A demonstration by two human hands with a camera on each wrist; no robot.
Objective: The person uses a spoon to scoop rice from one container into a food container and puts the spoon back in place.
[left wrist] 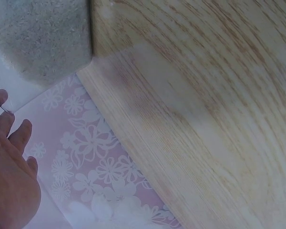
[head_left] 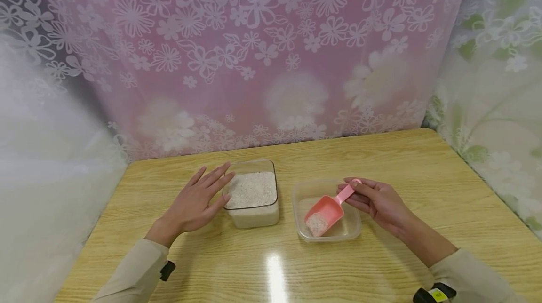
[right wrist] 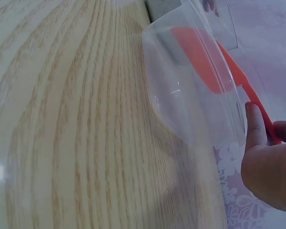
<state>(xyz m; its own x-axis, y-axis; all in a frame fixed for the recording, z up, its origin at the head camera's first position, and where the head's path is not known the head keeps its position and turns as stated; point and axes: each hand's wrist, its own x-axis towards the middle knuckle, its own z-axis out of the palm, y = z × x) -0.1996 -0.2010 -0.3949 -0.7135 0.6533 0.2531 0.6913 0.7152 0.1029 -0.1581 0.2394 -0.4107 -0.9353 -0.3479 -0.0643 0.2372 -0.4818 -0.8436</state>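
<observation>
My right hand (head_left: 383, 206) grips the handle of a pink scoop (head_left: 332, 209). Some rice (head_left: 316, 224) lies in the scoop's front end. The scoop's bowl is tilted down within a clear plastic container (head_left: 302, 235), and its orange-pink shape (right wrist: 200, 59) shows through the wall in the right wrist view. On the left, a clear square container (head_left: 256, 218) is filled with rice (head_left: 251, 189) to below its rim. My left hand (head_left: 196, 202) has its fingers spread, with the fingertips at that container's left rim. Rice grains (left wrist: 43, 38) show through its wall in the left wrist view.
Both containers stand side by side on a light wood-grain table (head_left: 228, 265). A pink flowered curtain (head_left: 271, 67) hangs behind the table's far edge. Pale curtains hang along the left side (head_left: 51, 152) and the right side (head_left: 495, 105).
</observation>
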